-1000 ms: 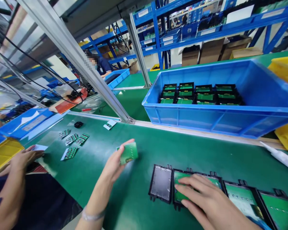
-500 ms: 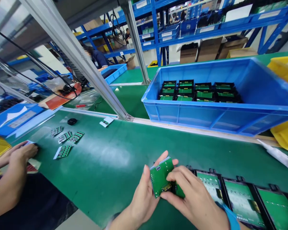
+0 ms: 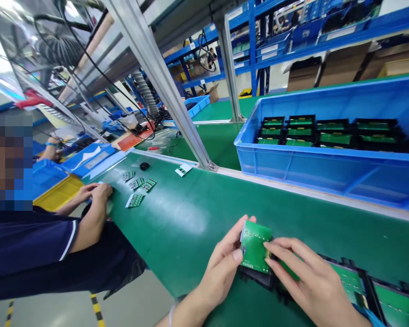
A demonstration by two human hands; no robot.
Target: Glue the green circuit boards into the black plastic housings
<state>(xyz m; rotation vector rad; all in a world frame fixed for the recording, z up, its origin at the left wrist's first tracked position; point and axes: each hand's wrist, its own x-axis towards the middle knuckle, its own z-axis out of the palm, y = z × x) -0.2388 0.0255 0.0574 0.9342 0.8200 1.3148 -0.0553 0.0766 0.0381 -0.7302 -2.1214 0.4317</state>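
Note:
A green circuit board (image 3: 255,245) is held up between my two hands, its face with solder dots toward me. My left hand (image 3: 221,268) grips it along the left side, thumb on the front and fingers behind. At its right edge my right hand (image 3: 306,277) pinches a small yellowish part, mostly covered by the fingertips. Below the board a black frame (image 3: 259,277) lies on the bench, partly hidden. Under and past my right hand runs a row of black frames with green boards (image 3: 397,302) in them.
A large blue bin (image 3: 293,170) with rows of framed boards stands behind the bench's back rail. Several loose boards (image 3: 148,185) lie on the green bench (image 3: 191,222) to the left. A co-worker's hands (image 3: 100,195) work at its left end. A metal post (image 3: 172,91) rises at the rail.
My view has swung left, bringing more of the co-worker into sight. The circuit board has turned in my hands, and my right fingers now pinch its right edge.

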